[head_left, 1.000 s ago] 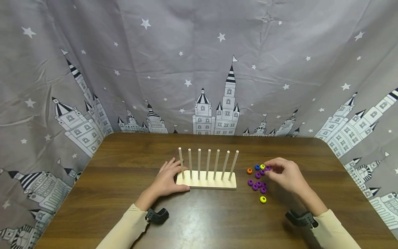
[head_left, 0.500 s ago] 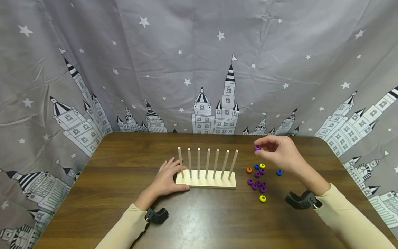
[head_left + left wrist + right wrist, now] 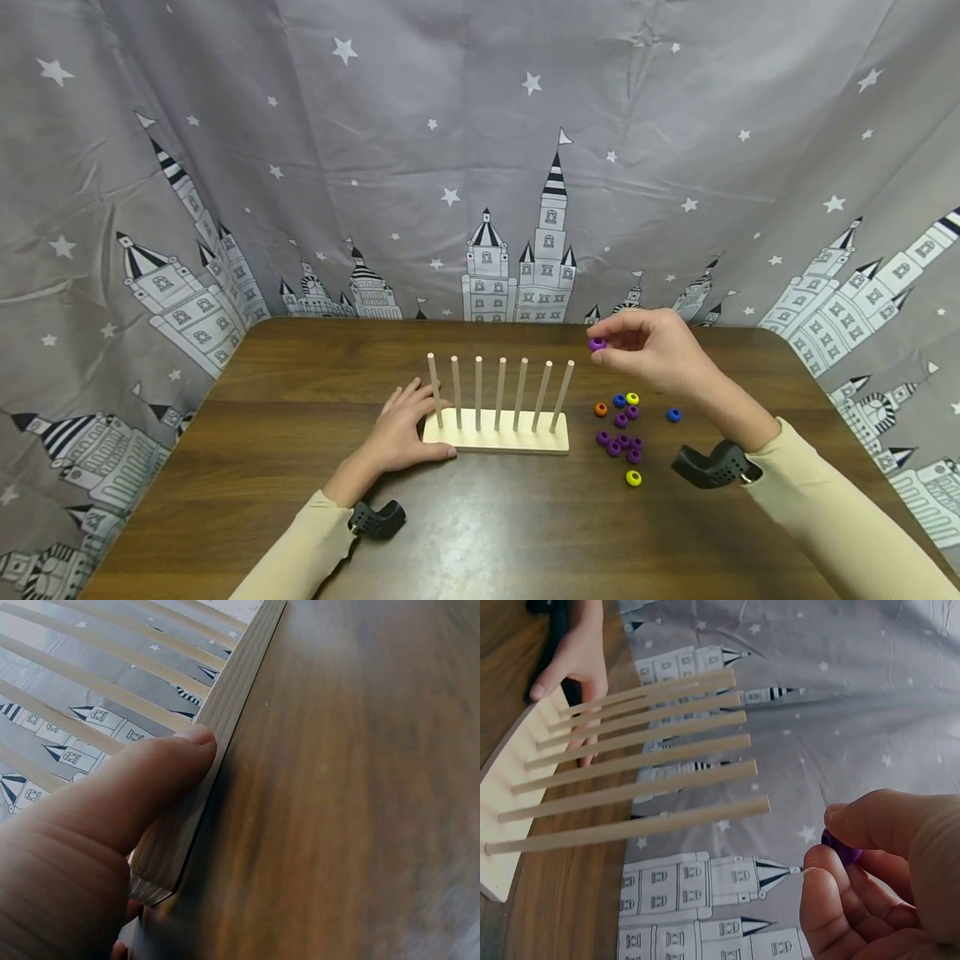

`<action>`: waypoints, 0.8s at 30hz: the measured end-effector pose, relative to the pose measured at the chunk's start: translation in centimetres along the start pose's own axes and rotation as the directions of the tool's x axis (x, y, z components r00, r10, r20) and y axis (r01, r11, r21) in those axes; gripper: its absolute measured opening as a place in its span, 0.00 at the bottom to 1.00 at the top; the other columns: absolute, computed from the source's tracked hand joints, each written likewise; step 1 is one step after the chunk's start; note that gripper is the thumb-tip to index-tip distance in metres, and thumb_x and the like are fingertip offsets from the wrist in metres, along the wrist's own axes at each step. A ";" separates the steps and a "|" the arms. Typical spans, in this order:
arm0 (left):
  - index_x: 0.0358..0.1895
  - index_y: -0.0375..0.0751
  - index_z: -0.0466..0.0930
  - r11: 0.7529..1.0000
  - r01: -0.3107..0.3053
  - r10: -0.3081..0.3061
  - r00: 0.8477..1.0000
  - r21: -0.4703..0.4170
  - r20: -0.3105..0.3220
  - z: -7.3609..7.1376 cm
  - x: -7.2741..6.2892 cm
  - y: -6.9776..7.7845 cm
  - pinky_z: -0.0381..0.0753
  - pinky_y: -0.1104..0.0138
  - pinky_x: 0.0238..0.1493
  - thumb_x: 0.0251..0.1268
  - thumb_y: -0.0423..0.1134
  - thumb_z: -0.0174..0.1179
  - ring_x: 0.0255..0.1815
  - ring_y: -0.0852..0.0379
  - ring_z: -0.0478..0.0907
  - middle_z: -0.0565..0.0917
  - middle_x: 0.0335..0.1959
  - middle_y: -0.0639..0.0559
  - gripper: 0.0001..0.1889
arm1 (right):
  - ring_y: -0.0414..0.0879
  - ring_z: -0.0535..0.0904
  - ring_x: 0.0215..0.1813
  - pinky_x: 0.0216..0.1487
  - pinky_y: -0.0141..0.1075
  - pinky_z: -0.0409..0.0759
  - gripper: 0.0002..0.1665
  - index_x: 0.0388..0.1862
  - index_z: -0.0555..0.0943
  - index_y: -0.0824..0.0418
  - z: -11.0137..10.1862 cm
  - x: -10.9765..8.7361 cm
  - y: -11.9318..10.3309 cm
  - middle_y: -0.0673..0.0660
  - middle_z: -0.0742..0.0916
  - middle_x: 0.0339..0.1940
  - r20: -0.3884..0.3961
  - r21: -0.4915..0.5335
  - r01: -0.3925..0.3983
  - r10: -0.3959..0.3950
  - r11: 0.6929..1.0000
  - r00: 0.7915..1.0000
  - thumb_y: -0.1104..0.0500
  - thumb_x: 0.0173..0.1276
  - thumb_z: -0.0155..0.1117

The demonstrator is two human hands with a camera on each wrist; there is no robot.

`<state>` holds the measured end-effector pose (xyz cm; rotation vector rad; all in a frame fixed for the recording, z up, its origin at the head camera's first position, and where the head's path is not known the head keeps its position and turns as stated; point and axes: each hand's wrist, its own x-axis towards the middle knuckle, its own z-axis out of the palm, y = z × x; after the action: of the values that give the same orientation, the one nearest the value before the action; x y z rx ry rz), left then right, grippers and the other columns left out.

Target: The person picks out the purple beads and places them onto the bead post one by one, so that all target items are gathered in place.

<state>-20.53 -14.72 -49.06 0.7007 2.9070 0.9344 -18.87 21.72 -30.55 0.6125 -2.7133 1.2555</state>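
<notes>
I have the right hand (image 3: 660, 354) pinching the bead (image 3: 597, 344) aloft, just right of the end peg (image 3: 562, 397), apart. Peg row runs left–right; left hand (image 3: 405, 429), farther off, grips the base (image 3: 495, 441) at its left end.

Left hand (image 3: 402, 432) lower-centre of head view, thumb splayed from fingers. Right hand (image 3: 663, 350) higher, right of centre, pinching; rearmost fingers probably curled, partly hidden.
</notes>
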 end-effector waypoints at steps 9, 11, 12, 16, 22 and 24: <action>0.59 0.45 0.83 1.000 -0.003 0.003 1.000 0.012 -0.011 0.0 -0.1 -0.2 0.47 0.32 0.80 0.46 0.57 0.76 0.81 0.30 0.54 0.70 0.76 0.37 0.35 | 0.35 0.84 0.35 0.38 0.27 0.85 0.11 0.43 0.89 0.63 1.3 0.8 -0.9 0.57 0.91 0.38 0.092 0.027 -0.002 0.000 1.000 0.996 0.69 0.60 0.72; 0.60 0.45 0.83 1.000 -0.003 0.003 1.000 0.015 -0.009 0.0 -0.1 -0.2 0.47 0.32 0.80 0.46 0.57 0.76 0.81 0.30 0.54 0.70 0.76 0.37 0.35 | 0.35 0.84 0.34 0.37 0.27 0.85 0.11 0.43 0.89 0.63 1.6 0.9 -0.9 0.57 0.91 0.38 0.109 0.026 0.000 -0.002 1.000 0.994 0.68 0.61 0.72; 0.60 0.45 0.83 1.000 -0.002 0.002 1.000 0.015 -0.007 0.0 -0.1 -0.2 0.47 0.32 0.80 0.46 0.58 0.76 0.82 0.30 0.54 0.70 0.76 0.37 0.35 | 0.35 0.84 0.34 0.37 0.27 0.84 0.11 0.43 0.89 0.63 1.6 0.9 -0.8 0.57 0.91 0.38 0.114 0.023 0.001 -0.004 1.000 0.993 0.68 0.61 0.72; 0.60 0.45 0.83 1.000 -0.001 0.001 1.000 0.013 -0.001 0.0 0.0 -0.1 0.46 0.33 0.80 0.47 0.58 0.75 0.82 0.30 0.53 0.69 0.76 0.38 0.36 | 0.35 0.84 0.35 0.36 0.27 0.84 0.11 0.43 0.89 0.64 1.8 0.8 -0.7 0.57 0.91 0.38 0.123 0.025 -0.001 -0.002 1.000 0.992 0.67 0.61 0.72; 0.61 0.44 0.82 1.000 0.002 -0.002 1.000 0.011 0.004 0.1 0.0 -0.1 0.45 0.33 0.80 0.47 0.57 0.75 0.82 0.31 0.53 0.69 0.76 0.37 0.36 | 0.34 0.84 0.35 0.38 0.26 0.85 0.11 0.43 0.88 0.66 2.0 0.7 -0.6 0.59 0.91 0.40 0.125 0.031 0.003 -0.007 1.000 0.992 0.67 0.61 0.72; 0.61 0.44 0.82 1.000 0.001 -0.001 1.000 0.013 0.003 0.1 0.0 -0.1 0.46 0.33 0.80 0.47 0.57 0.75 0.82 0.30 0.53 0.69 0.76 0.37 0.36 | 0.33 0.84 0.35 0.38 0.26 0.85 0.11 0.43 0.88 0.65 2.0 0.7 -0.6 0.59 0.91 0.40 0.125 0.033 0.003 -0.007 0.999 0.992 0.67 0.61 0.72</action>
<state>-20.53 -14.75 -49.18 0.7002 2.9127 0.9147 -19.08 19.64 -31.33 0.7248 -2.7947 1.3047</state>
